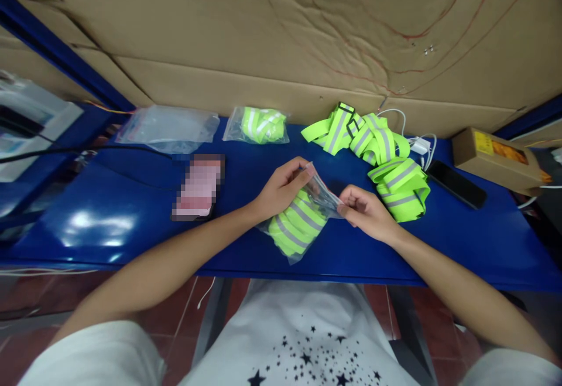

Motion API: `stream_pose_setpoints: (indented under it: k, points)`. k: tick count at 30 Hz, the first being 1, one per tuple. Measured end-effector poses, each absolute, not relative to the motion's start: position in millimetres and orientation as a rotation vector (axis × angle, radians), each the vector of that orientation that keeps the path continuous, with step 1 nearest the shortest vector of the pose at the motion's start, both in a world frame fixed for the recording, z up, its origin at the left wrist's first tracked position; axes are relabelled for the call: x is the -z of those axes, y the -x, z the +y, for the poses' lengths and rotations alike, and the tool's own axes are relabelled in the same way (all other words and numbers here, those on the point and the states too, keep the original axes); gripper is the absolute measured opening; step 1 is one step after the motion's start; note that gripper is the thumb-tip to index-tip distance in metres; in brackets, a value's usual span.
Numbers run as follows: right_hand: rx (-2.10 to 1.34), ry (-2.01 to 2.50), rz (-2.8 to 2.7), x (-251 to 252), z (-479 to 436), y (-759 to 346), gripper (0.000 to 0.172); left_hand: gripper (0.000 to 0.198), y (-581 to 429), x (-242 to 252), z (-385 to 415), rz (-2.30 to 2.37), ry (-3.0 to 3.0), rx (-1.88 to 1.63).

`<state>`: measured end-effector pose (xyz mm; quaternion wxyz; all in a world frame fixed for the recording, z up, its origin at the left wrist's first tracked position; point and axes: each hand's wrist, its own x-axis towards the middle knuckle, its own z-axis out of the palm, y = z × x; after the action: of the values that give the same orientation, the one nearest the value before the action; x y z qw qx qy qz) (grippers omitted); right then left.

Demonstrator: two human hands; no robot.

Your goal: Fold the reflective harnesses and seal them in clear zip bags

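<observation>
My left hand (281, 190) and my right hand (364, 210) both pinch the open mouth of a clear plastic bag (322, 194) over the blue table (109, 222). Inside the bag sits a folded neon-yellow reflective band (295, 225) with grey stripes. The left hand grips the bag's top left edge, the right hand its right edge. The bag's lower end rests near the table's front edge.
A pile of loose neon bands (377, 151) lies at the back right, a filled bag (259, 125) and a stack of empty bags (169, 128) at the back. A black phone (456, 184), a cardboard box (496, 157), a white charger with cable (419, 144) and a blurred phone (199, 188) also lie on the table.
</observation>
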<state>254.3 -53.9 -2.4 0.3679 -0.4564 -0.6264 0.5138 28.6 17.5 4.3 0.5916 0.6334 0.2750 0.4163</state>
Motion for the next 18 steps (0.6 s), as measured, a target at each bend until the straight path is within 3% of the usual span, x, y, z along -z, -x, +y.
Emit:
stream_pose_setpoints:
  k: [18]
  points:
    - [-1.231,1.229,-1.648,6.1,-59.0,-250.2,0.017,0.03,-32.5,-5.1,-0.3,0.773,-1.59,-0.884]
